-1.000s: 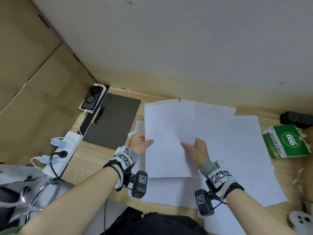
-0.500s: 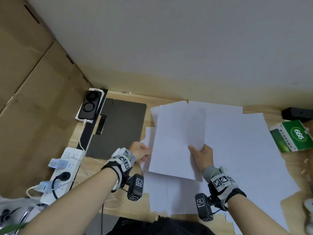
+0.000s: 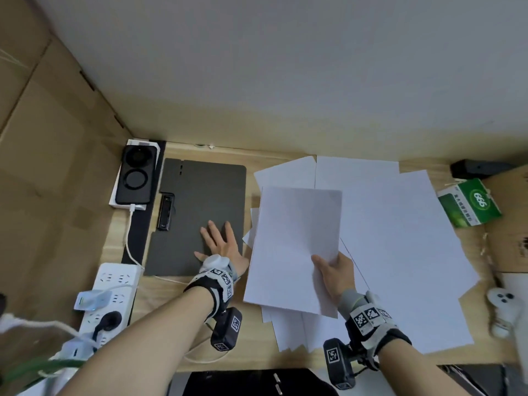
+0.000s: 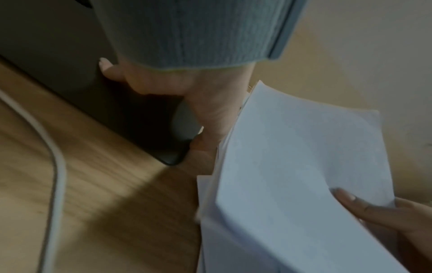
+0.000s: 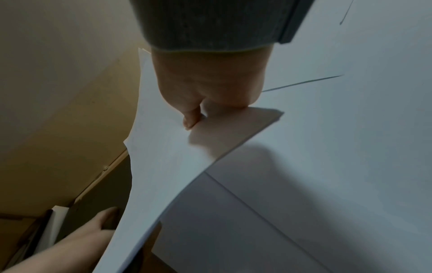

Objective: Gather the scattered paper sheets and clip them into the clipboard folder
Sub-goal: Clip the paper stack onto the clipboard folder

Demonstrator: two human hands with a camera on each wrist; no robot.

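You are early in the job: your right hand (image 3: 333, 274) pinches a few gathered sheets (image 3: 294, 247) above the worktop (image 3: 177, 292), your left hand (image 3: 221, 245) rests flat, fingers straight, on the closed clipboard folder (image 3: 200, 201), and many loose sheets (image 3: 400, 252) remain uncollected.

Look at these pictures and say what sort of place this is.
Probably a home or office desk set in a corner: a wooden desktop bearing loose paper sheets, a dark clipboard folder, and a white power strip with a phone charging.
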